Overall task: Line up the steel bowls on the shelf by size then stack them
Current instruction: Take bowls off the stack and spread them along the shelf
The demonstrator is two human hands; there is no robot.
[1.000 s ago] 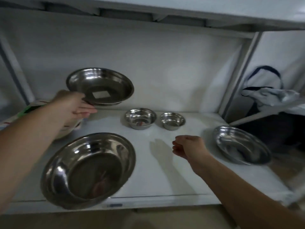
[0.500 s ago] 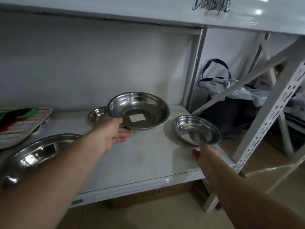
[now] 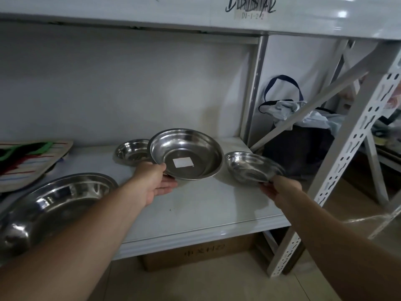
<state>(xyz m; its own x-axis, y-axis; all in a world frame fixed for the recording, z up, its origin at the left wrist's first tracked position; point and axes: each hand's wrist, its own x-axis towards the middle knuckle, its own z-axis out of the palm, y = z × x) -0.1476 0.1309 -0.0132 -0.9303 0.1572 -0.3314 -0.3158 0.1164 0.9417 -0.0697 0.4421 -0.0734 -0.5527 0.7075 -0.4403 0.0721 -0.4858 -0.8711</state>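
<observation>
Gripping stickered bowl left, shallow bowl right

- One wide-angle view, worn on the person's head, looks forward and down from close to the shelf.
- It faces the back wall; the upper board edges the top, the floor the bottom.
</observation>
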